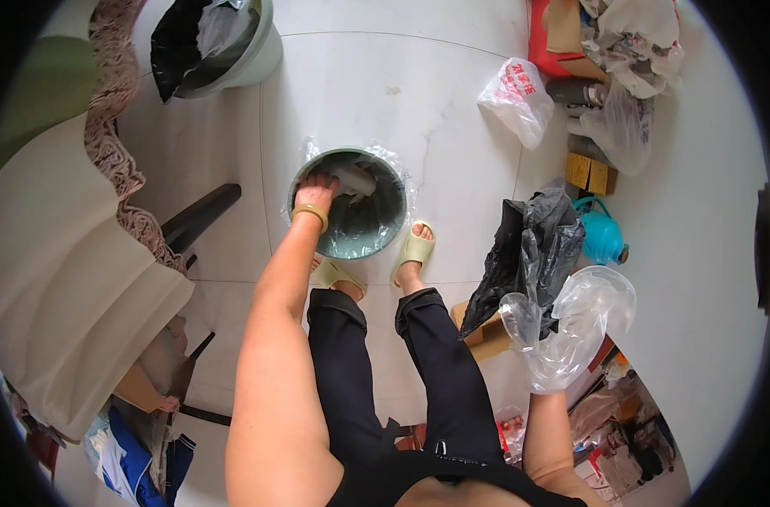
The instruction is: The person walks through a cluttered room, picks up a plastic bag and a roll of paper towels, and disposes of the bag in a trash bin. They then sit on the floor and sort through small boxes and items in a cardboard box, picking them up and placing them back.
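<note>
A round grey-green bin (365,247) lined with clear plastic stands on the floor in front of my feet. My left hand (315,194), with a tan bangle at the wrist, reaches over its left side, fingers bent down inside. Against those fingers lies a whitish, roll-shaped thing (358,180); its exact kind does not show. At the right, a clear plastic bag (600,313) covers my right hand (547,387), so its fingers are hidden. A crumpled black plastic bag (533,249) hangs together with the clear one, held up above the floor.
Another bin (271,55) with a black liner stands at the upper left. A tied white bag (520,101), a teal kettle-like container (603,237) and a cardboard box (485,334) are on the right. A chair-like black leg (203,218) and draped cloth (55,270) lie left.
</note>
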`<state>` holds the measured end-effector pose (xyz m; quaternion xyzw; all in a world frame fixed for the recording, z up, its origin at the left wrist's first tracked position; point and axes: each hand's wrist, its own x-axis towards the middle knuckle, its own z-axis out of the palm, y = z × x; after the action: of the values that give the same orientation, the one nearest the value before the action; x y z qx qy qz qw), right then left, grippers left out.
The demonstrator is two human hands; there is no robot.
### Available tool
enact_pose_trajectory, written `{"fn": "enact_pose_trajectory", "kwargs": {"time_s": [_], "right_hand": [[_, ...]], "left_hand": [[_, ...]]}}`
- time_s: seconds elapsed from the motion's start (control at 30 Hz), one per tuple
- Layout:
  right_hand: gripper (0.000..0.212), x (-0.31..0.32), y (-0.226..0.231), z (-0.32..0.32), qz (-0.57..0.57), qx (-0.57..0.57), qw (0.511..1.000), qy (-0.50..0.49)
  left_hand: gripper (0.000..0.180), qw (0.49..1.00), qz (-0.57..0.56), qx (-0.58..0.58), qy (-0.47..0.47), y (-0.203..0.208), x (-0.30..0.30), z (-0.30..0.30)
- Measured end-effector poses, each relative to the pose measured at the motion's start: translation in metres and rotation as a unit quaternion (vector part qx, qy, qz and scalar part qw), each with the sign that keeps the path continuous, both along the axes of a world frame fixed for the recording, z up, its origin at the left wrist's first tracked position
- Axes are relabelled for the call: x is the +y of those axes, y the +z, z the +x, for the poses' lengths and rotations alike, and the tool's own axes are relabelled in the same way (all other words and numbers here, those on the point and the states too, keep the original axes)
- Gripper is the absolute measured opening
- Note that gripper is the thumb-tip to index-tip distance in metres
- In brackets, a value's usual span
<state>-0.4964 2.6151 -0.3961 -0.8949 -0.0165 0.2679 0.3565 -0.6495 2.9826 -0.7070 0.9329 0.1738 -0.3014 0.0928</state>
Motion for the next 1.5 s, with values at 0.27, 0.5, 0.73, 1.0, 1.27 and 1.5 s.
{"fn": "enact_pose_trajectory", "kwargs": {"time_s": [0.27, 0.5, 0.73, 1.0, 1.27, 1.5], "right_hand": [[0.07, -0.008, -0.007, -0.006, -0.007, 0.02, 1.0, -0.019], [0.071, -0.008, -0.01, -0.004, -0.022, 0.024, 0.999, -0.005], [0.071, -0.003, -0.013, -0.004, -0.037, 0.028, 0.999, 0.016], [0.072, 0.018, -0.015, -0.012, -0.043, 0.014, 0.997, 0.065], [0.073, 0.106, -0.036, -0.035, -0.056, -0.073, 0.95, 0.299], [0.061, 0.184, -0.076, -0.059, 0.042, -0.292, 0.872, 0.391]], "left_hand": [[0.042, 0.996, -0.083, 0.023, 0.033, 0.032, -0.002, 0.028], [0.067, 0.738, -0.377, -0.071, 0.556, -0.066, -0.021, -0.001], [0.073, 0.756, -0.378, -0.12, 0.521, -0.093, -0.035, 0.018], [0.054, 0.795, -0.194, -0.193, 0.541, 0.004, -0.042, 0.009], [0.033, 0.42, -0.421, -0.413, 0.69, 0.169, -0.041, -0.085], [0.042, 0.305, -0.661, -0.356, 0.586, 0.218, -0.023, -0.128]]}}
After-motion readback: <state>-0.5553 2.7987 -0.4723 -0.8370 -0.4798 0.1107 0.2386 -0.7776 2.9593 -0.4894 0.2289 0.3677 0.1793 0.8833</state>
